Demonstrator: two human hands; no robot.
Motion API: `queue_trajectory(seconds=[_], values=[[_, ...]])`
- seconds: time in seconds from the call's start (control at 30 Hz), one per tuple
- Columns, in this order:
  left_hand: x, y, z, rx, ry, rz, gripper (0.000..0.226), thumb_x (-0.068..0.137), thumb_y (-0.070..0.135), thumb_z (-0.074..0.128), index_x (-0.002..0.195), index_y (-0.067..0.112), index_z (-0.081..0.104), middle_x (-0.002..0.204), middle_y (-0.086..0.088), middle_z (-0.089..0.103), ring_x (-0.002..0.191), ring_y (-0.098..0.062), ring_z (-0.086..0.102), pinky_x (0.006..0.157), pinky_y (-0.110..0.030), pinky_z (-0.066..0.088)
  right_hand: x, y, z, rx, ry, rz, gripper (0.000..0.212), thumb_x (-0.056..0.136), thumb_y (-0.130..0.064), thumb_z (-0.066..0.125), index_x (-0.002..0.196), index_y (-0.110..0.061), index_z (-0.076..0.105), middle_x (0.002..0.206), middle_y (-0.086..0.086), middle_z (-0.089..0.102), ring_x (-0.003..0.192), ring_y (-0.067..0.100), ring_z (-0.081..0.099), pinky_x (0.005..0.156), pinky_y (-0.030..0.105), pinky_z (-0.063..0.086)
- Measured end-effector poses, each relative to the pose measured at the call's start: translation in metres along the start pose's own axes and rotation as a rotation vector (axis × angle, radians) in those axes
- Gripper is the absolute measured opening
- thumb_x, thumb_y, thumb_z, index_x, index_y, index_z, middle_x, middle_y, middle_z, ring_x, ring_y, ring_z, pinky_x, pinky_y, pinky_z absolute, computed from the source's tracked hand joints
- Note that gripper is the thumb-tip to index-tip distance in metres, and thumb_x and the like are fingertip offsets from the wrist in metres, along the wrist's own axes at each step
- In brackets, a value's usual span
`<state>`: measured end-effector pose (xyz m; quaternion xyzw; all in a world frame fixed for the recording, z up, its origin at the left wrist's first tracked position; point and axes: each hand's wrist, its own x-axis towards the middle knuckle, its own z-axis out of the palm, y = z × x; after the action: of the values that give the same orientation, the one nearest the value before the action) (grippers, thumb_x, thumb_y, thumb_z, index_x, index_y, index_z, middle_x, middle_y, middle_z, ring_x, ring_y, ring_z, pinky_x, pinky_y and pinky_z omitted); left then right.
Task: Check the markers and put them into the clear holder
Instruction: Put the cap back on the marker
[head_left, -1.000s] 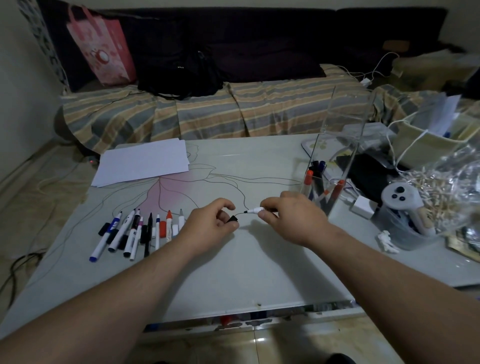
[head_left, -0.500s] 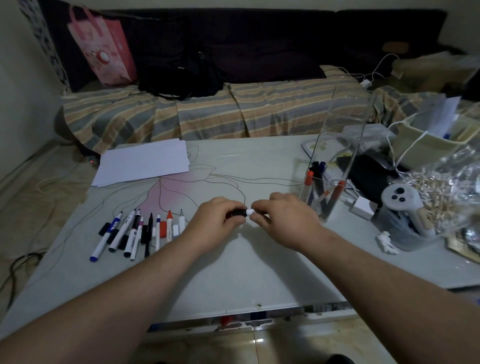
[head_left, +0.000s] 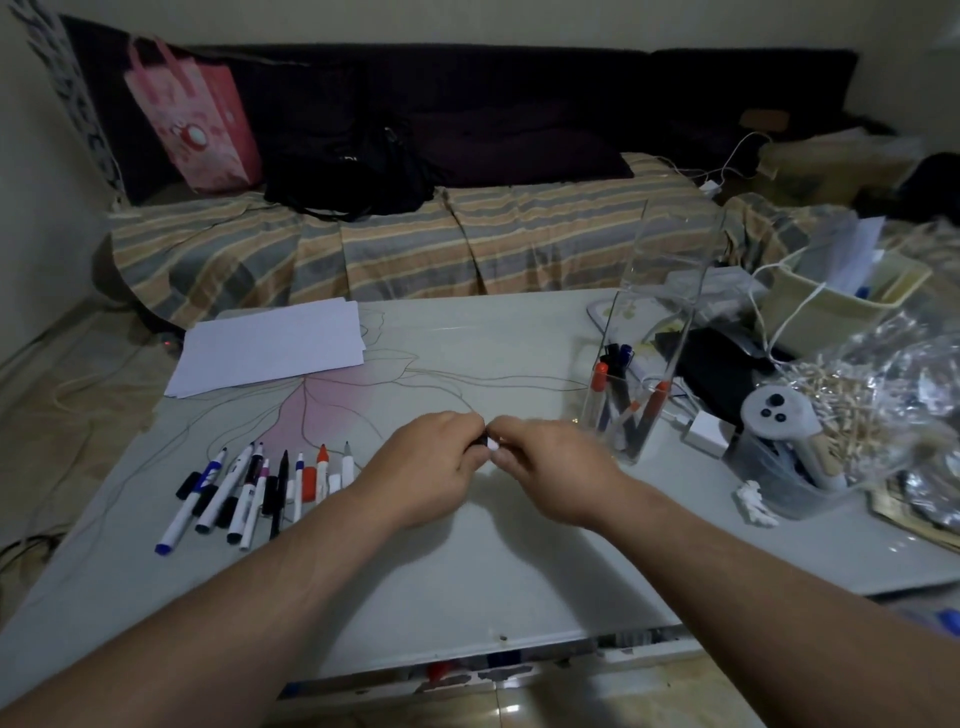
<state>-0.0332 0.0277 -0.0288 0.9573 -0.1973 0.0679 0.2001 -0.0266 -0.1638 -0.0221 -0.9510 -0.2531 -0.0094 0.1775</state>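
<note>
Both hands, left hand (head_left: 426, 462) and right hand (head_left: 545, 467), pinch one slim marker (head_left: 485, 443) beside the tall clear holder (head_left: 660, 332).

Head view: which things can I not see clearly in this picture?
- Marker between left hand and right hand: fingers hide nearly all; colour unclear.
- Markers inside clear holder: overlapping, number uncertain.
- Items under the table's front edge: mostly hidden.
- Right hand: motion-blurred.

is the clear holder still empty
No, the clear holder already has several markers standing in it, at least two of them with orange-red caps.
</note>
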Motion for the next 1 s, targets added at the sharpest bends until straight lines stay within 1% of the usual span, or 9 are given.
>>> queue_trajectory(seconds=[0.07, 0.13, 0.27, 0.4, 0.47, 0.57, 0.77, 0.9, 1.0], values=[[0.002, 0.011, 0.004, -0.132, 0.064, -0.083, 0.026, 0.091, 0.042, 0.059, 0.072, 0.028, 0.047, 0.069, 0.010, 0.054, 0.072, -0.013, 0.054, 0.060, -0.029, 0.035, -0.003, 0.007, -0.003, 0.014, -0.117, 0.021, 0.008, 0.103, -0.043, 0.046, 0.108, -0.038, 0.050, 0.091, -0.015, 0.066, 0.098, 0.018, 0.055, 0.078, 0.039, 0.042], [0.008, 0.025, 0.009, -0.416, 0.158, -0.219, 0.031, 0.085, 0.045, 0.068, 0.067, 0.025, 0.053, 0.059, 0.010, 0.055, 0.058, -0.005, 0.048, 0.054, -0.022, 0.035, -0.005, 0.012, -0.013, 0.257, -0.147, 0.053, 0.003, 0.102, -0.035, 0.055, 0.099, -0.033, 0.055, 0.091, -0.014, 0.069, 0.090, 0.012, 0.058, 0.077, 0.037, 0.047], [0.021, 0.048, 0.011, -0.815, 0.228, -0.236, 0.022, 0.088, 0.043, 0.072, 0.085, 0.022, 0.064, 0.067, 0.010, 0.055, 0.060, -0.007, 0.045, 0.059, -0.021, 0.039, -0.005, 0.019, -0.048, 0.744, 0.165, 0.194, 0.005, 0.096, -0.022, 0.069, 0.092, -0.024, 0.070, 0.082, 0.002, 0.072, 0.072, 0.017, 0.066, 0.068, 0.039, 0.056], [0.021, 0.066, 0.028, -0.720, 0.060, -0.145, 0.014, 0.086, 0.039, 0.072, 0.090, 0.027, 0.065, 0.073, 0.012, 0.060, 0.062, -0.007, 0.048, 0.066, -0.027, 0.047, -0.007, 0.042, -0.092, 0.667, 0.668, 0.298, 0.005, 0.096, -0.026, 0.067, 0.097, -0.030, 0.067, 0.082, -0.005, 0.071, 0.067, 0.006, 0.066, 0.062, 0.029, 0.054], [0.019, 0.072, 0.037, -0.535, -0.018, -0.057, 0.018, 0.086, 0.046, 0.068, 0.096, 0.032, 0.064, 0.081, 0.014, 0.064, 0.071, -0.003, 0.057, 0.074, -0.028, 0.053, -0.013, 0.052, -0.105, 0.520, 0.782, 0.317, 0.026, 0.099, -0.026, 0.062, 0.116, -0.041, 0.051, 0.092, -0.015, 0.068, 0.070, 0.002, 0.067, 0.059, 0.020, 0.053], [0.019, 0.079, 0.043, -0.405, -0.106, 0.010, 0.021, 0.087, 0.047, 0.064, 0.103, 0.034, 0.063, 0.089, 0.014, 0.062, 0.085, -0.005, 0.060, 0.082, -0.031, 0.052, -0.016, 0.068, -0.105, 0.365, 0.879, 0.338, 0.049, 0.100, -0.022, 0.058, 0.138, -0.041, 0.034, 0.102, -0.006, 0.070, 0.067, 0.009, 0.067, 0.061, 0.033, 0.056], [0.023, 0.081, 0.054, -0.361, -0.127, 0.023, 0.018, 0.086, 0.041, 0.060, 0.104, 0.037, 0.062, 0.092, 0.018, 0.060, 0.086, -0.005, 0.060, 0.084, -0.031, 0.052, -0.014, 0.091, -0.083, -0.131, 0.602, 0.339, 0.038, 0.102, -0.024, 0.051, 0.136, -0.036, 0.039, 0.099, 0.005, 0.068, 0.080, 0.034, 0.061, 0.062, 0.040, 0.047], [0.024, 0.076, 0.057, -0.316, -0.115, 0.023, 0.017, 0.090, 0.035, 0.057, 0.105, 0.035, 0.065, 0.092, 0.020, 0.057, 0.089, -0.004, 0.058, 0.086, -0.029, 0.051, -0.015, 0.099, -0.070, -0.198, 0.365, 0.398, 0.027, 0.103, -0.027, 0.045, 0.127, -0.040, 0.051, 0.101, 0.004, 0.069, 0.085, 0.033, 0.060, 0.062, 0.038, 0.045], [0.025, 0.071, 0.057, -0.296, -0.095, 0.018, 0.018, 0.092, 0.030, 0.057, 0.107, 0.033, 0.067, 0.093, 0.019, 0.055, 0.089, -0.003, 0.057, 0.086, -0.025, 0.049, -0.014, 0.102, -0.069, -0.208, 0.220, 0.436, 0.045, 0.097, -0.017, 0.047, 0.133, -0.040, 0.060, 0.119, 0.006, 0.069, 0.102, 0.032, 0.062, 0.076, 0.041, 0.053]])
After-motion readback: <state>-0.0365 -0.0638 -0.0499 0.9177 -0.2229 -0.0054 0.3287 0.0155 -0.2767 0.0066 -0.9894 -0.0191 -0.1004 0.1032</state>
